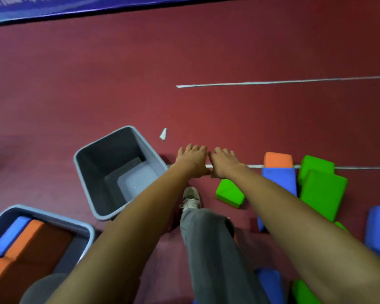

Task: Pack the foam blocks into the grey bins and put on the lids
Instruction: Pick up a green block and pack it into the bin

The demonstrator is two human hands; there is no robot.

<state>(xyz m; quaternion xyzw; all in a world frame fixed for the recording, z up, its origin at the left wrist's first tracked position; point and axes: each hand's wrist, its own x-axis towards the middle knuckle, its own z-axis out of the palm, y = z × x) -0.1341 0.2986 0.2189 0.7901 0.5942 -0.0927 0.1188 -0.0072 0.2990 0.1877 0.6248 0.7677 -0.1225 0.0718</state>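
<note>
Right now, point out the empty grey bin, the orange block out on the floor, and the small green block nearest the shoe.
empty grey bin (87,172), head view, on its inner left wall.
orange block (278,160), head view, middle of its top face.
small green block (229,191), head view, middle of its top face.

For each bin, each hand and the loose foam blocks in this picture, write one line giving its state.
Empty grey bin: upright, open, no lid, nothing inside.
Near grey bin: open, no lid, partly packed with blue and orange blocks.
Left hand: open, palm down, holding nothing.
Right hand: open, palm down, holding nothing.
Loose foam blocks: scattered on the red floor, unpacked.
Lids: none in view.
</note>
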